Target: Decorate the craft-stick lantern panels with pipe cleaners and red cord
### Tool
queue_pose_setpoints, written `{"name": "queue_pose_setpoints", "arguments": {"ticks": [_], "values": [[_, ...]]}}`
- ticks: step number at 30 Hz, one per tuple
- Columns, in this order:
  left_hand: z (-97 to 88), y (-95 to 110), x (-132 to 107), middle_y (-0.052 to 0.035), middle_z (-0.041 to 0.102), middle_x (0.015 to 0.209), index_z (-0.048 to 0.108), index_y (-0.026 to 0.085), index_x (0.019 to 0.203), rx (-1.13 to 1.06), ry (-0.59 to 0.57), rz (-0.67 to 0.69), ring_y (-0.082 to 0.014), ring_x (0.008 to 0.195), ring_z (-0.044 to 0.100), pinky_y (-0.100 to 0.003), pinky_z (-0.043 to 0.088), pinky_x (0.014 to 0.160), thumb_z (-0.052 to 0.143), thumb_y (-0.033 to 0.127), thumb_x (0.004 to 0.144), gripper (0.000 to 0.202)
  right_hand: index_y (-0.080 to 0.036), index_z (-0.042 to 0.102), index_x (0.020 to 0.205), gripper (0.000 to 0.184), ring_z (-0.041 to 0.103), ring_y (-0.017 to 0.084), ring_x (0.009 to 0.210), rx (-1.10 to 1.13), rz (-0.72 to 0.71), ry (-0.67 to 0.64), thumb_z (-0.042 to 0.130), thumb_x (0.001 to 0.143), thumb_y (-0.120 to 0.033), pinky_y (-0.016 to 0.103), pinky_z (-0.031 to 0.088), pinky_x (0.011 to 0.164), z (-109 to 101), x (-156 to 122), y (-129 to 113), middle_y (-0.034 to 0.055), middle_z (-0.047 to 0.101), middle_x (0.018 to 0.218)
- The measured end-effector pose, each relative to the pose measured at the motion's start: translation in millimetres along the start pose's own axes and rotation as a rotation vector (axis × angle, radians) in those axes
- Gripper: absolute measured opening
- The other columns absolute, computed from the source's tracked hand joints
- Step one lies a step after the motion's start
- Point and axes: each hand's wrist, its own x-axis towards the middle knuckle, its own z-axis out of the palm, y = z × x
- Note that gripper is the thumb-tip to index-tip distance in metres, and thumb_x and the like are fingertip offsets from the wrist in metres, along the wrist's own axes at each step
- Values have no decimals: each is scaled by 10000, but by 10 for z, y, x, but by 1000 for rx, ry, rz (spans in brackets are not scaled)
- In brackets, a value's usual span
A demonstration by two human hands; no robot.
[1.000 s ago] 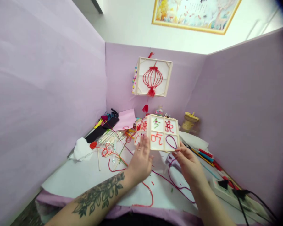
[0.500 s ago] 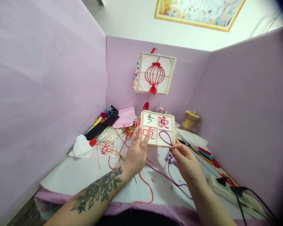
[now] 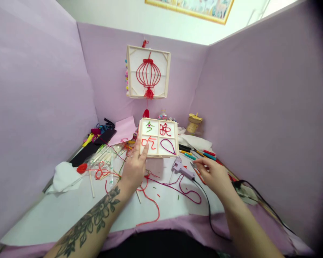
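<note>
My left hand [image 3: 134,168] grips the lower left of a small box lantern [image 3: 158,137], fingers over its front and thumb side hidden. The lantern's wood-framed white face has four panes. Yarn characters in green, purple-red and orange fill three panes; a purple yarn loop [image 3: 168,146] lies in the lower right one. My right hand [image 3: 212,177] is apart from the lantern, over the table to its right, fingers curled and pinched. What they hold, if anything, I cannot make out. Just beside them lies an orange-handled tool [image 3: 200,176], partly hidden. A lilac glue gun [image 3: 183,170] lies between the lantern and that hand.
A larger lantern [image 3: 148,73] with a red lantern design hangs behind. Purple yarn [image 3: 188,195] and red yarn [image 3: 157,206] trail across the table. Pens [image 3: 210,154] lie right, sticks [image 3: 104,154] and white tissue [image 3: 66,175] left. The glue gun's black cord [image 3: 210,215] runs forward. Lilac panels [image 3: 244,89] enclose the table.
My right hand has let go of the purple yarn at the lantern's lower right corner and moved right. The loose yarn now lies on the table. The view has turned right.
</note>
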Motion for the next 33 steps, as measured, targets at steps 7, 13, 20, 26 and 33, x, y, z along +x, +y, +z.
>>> {"name": "queue_pose_setpoints", "arguments": {"ticks": [7,13,20,26,33], "values": [[-12,3,-6,-113,113,1602,229,288,1510,-14,6,17,-323,1369,404,-485,467,1036,438,64,890,691,-127,639,1085,310,635,296,967,-443,15,-418,562,851,-315,341,443,770,356,269,69,182,675,1041],[0,-8,-18,-119,109,1600,228,270,1511,-51,-6,2,-318,1396,360,-479,451,1051,404,76,909,657,-140,646,977,258,641,266,893,-408,36,-496,634,800,-328,311,447,728,465,347,156,145,679,1002],[0,-15,-19,-122,66,1604,174,282,1521,-43,-6,16,-321,1397,358,-479,454,1047,409,61,907,694,-91,561,1159,401,591,309,1037,-372,46,-155,599,817,-297,375,443,871,164,302,141,204,602,1133],[3,-25,-21,-113,77,1601,156,297,1522,-31,19,23,-317,1391,369,-469,461,1047,411,55,904,711,-165,619,1063,379,605,275,926,116,194,98,558,799,-430,384,469,826,-227,161,284,129,656,1005],[-9,-32,-59,-125,130,1590,182,300,1520,36,79,95,-320,1307,486,-425,544,936,449,48,890,729,-191,602,904,454,432,112,510,1130,239,-219,697,696,-583,243,312,435,-182,-70,-206,12,544,675]]}}
